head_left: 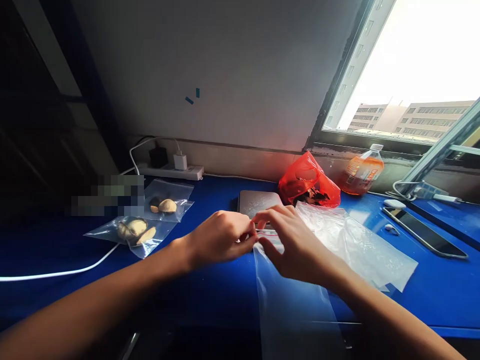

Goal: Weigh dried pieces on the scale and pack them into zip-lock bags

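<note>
A clear zip-lock bag point(296, 310) hangs down from my hands over the table's front edge, its top strip marked with a red line. My left hand point(224, 235) is closed, with thumb and forefinger pinching the bag's upper left corner. Curled in from the other side, my right hand point(288, 240) has its fingertips at the same corner and holds the zip strip. The bag looks flat, with nothing visible in it. Just behind my hands lies a flat silvery-grey object point(258, 201), partly hidden by them.
More clear plastic bags point(378, 255) lie right of my hands. At left are two bags point(165, 205) point(133, 232) holding pale brown pieces. Behind stand a red plastic bag point(307, 182), an orange drink bottle point(363, 172) and a power strip point(191, 172). A phone point(425, 232) lies far right.
</note>
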### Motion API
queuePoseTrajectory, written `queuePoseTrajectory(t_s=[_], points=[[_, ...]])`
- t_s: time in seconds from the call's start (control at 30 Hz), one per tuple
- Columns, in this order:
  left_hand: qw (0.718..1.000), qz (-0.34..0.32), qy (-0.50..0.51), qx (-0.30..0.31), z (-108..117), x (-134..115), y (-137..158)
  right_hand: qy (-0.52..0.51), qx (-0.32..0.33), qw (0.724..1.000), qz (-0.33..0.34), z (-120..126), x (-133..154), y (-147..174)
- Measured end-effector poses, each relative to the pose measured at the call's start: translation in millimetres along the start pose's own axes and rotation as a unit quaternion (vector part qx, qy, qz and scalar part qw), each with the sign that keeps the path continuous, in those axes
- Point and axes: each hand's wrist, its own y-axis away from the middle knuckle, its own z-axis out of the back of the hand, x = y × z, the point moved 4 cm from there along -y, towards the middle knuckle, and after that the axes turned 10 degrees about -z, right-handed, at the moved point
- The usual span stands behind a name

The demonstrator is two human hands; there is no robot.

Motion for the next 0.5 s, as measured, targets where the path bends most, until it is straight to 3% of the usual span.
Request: queuePoseTrajectory(t_s=[0.2,0.5], points=[[0.996,-0.054,-0.055,-0.048,-8.1,-9.8,0.9,0.005,0.016,1.0,-0.003,-3.9,6.1,4.3],[0.996,-0.037,-0.055,-0.058,-6.2,-14.9,0.2,0.007,-0.003,1.0,-0.014,-6.6,3.8,9.1]])
